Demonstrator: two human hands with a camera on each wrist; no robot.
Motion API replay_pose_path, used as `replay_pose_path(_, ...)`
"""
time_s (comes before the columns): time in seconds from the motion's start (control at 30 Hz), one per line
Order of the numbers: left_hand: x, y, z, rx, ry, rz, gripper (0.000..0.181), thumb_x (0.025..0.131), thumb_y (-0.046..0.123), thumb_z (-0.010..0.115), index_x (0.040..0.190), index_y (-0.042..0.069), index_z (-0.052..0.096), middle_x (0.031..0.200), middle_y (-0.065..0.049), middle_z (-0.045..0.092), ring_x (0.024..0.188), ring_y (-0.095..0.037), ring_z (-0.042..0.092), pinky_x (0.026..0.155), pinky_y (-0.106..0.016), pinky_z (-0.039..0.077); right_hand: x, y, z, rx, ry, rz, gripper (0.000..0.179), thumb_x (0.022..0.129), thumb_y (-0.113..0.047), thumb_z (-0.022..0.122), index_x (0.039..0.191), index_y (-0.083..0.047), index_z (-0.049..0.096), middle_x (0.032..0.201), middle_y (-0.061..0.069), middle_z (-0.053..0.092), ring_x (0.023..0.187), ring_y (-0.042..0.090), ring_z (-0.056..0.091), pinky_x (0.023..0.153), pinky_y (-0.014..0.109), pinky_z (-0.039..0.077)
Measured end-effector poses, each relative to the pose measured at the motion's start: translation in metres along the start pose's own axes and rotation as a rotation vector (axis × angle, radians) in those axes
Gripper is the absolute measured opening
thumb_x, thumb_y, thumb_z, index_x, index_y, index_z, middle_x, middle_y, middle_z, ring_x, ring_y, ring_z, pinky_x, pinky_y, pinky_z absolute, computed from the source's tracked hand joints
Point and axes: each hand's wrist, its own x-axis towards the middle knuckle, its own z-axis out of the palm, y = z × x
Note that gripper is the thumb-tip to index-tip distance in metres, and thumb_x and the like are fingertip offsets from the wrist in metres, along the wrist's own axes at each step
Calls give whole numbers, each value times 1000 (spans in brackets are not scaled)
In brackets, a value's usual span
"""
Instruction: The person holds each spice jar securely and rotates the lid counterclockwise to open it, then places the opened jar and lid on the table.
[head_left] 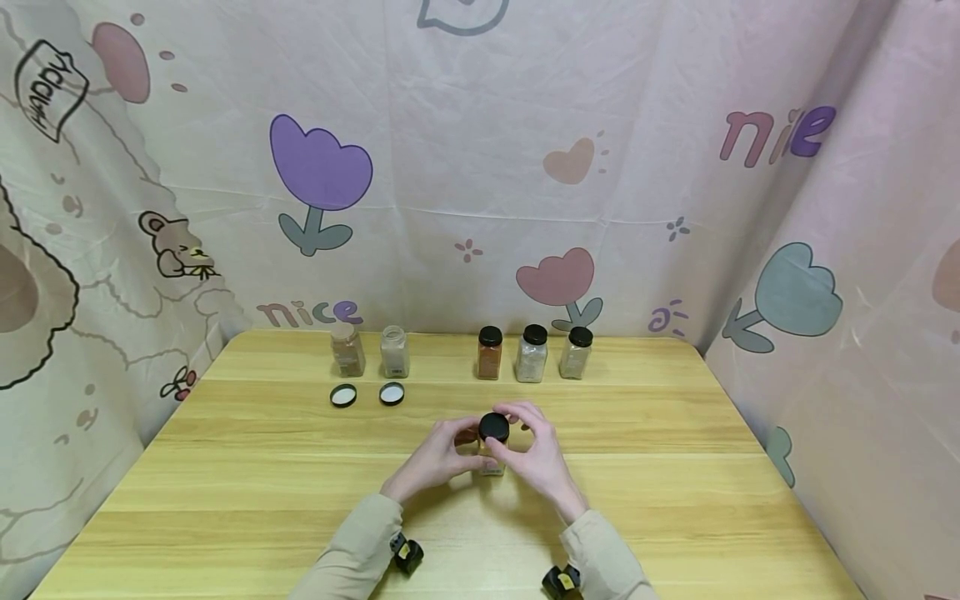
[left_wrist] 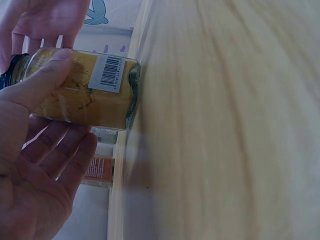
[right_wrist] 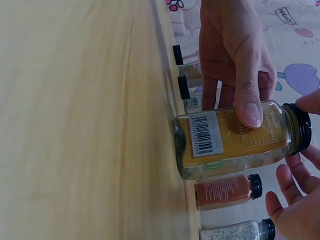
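Powder [right_wrist: 235, 142] of a deep yellow showed through the glass sides of a square jar [head_left: 492, 469], which stood upright between the two hands over the near middle of the worktop [head_left: 247, 483]. Whether its base touched the wood could not be told. A white barcode label [left_wrist: 107, 73] was stuck low on one side, and a black lid [head_left: 494, 427] covered its mouth. The left hand [head_left: 442, 454] gripped the body of the jar, thumb across one face and fingers round the opposite side. The right hand [head_left: 543, 460] held the lid, its thumb and fingertips set about the rim.

Along the far edge, two uncovered jars stood side by side toward the left: one with brownish contents [head_left: 348, 354], the other with whitish contents [head_left: 395, 357]. Just in front of them lay two loose lids [head_left: 343, 396] [head_left: 392, 393], pale insides facing up. Farther right stood three jars with black lids on: one orange-red [head_left: 489, 357], one speckled grey-white [head_left: 532, 358] and one pale [head_left: 575, 357]. Behind the worktop hung a light cloth [head_left: 450, 167] printed with tulips, hearts and lettering. The person wore beige sleeves [head_left: 360, 542], with a small black device [head_left: 407, 554] near each wrist.
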Motion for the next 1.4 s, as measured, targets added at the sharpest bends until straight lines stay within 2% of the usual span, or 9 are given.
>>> replay_pose_path(0.23,0,1,0,-1,1,-15,46,85,22,82,124,2,66,123,-16,72,114,-33,70,105,-45,55,1,0,0,-1,-3,24,46,79,-17,86,122,-15,70,117,5,68,103,24,55,91,39,41)
replay_pose_path(0.43,-1,3,0,-6,0,-28,47,84,21,82,125,4,66,124,-13,72,115,-30,69,105,-42,55,1,0,0,-14,12,54,46,77,-19,87,119,-9,71,115,4,69,102,19,55,89,36,42)
replay_pose_path(0.8,-1,3,-1,-13,-3,-39,47,84,22,82,125,5,66,124,-12,72,115,-28,69,106,-43,54,0,1,-1,1,-8,-5,44,80,-13,83,122,-12,70,119,9,69,102,25,57,89,35,42)
replay_pose_path(1.13,-1,4,-1,-5,-1,-42,46,84,23,82,124,7,67,123,-11,73,115,-26,70,106,-42,54,1,0,0,3,12,42,46,77,-18,87,119,-14,71,116,5,69,103,26,56,90,31,41)
replay_pose_path(1.4,-1,4,-1,-9,-3,-32,47,84,23,82,125,6,66,125,-12,72,116,-27,69,106,-42,54,0,-1,-1,4,22,11,41,79,-16,86,117,-11,72,116,7,70,102,25,57,89,32,44)
